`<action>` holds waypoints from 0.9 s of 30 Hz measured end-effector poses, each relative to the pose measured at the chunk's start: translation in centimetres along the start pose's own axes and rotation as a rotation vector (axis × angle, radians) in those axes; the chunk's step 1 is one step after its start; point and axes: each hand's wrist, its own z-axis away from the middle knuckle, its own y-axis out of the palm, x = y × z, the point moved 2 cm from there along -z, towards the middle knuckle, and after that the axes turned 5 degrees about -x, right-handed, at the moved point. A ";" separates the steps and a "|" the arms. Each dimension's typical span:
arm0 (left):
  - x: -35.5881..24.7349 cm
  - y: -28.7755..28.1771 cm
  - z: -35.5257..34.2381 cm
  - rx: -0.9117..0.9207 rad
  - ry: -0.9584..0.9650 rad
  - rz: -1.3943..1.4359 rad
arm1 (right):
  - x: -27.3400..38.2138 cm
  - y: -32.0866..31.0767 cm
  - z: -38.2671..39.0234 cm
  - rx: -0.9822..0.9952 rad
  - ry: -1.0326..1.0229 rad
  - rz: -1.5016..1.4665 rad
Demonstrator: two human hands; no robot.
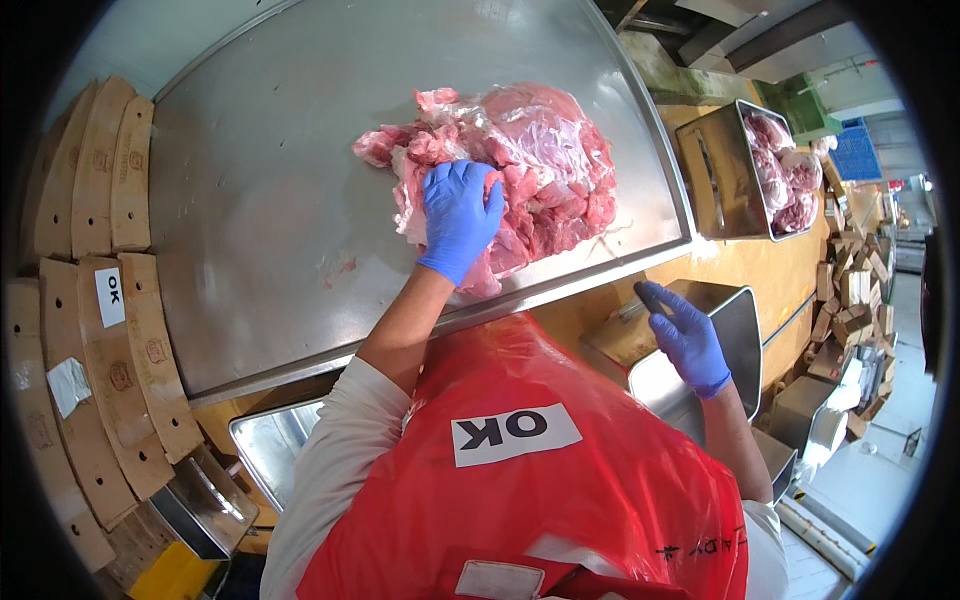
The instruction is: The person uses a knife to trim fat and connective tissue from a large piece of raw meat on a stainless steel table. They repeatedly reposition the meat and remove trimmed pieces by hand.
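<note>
A heap of raw pink meat [550, 160], with pale fat and shiny membrane, lies on a metal-topped table [270, 200]. My left hand [460, 222], in a blue glove, grips the near left side of the heap; its fingertips are partly sunk into the meat. Off the table's near right edge is my right hand [692, 340], also blue-gloved, above a deep metal bin [735, 335]. Its fingers are stretched out and the thumb stands apart. A dark shape shows along the fingertips, and I cannot make out what it is.
Flattened cardboard boxes [110, 370] stack along the left. Right of the table stands a metal bin [715, 180] holding large chunks of meat [785, 165]. A metal tray [275, 445] sits below the near edge. Further right are a blue crate [855, 150] and piled cardboard [855, 290].
</note>
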 end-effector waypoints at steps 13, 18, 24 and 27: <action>0.1 -0.1 0.3 0.043 0.011 -0.051 | -0.2 2.0 -0.3 -0.134 -0.261 0.545; 0.0 0.3 0.2 0.020 0.026 -0.011 | 1.4 1.6 -0.8 -0.171 -0.400 0.864; 0.6 0.1 0.0 0.064 0.023 -0.014 | 5.8 1.6 -2.9 -0.118 -0.603 1.174; 0.5 0.3 -0.1 0.073 0.039 0.017 | 9.6 2.4 -4.0 -0.027 -0.575 1.236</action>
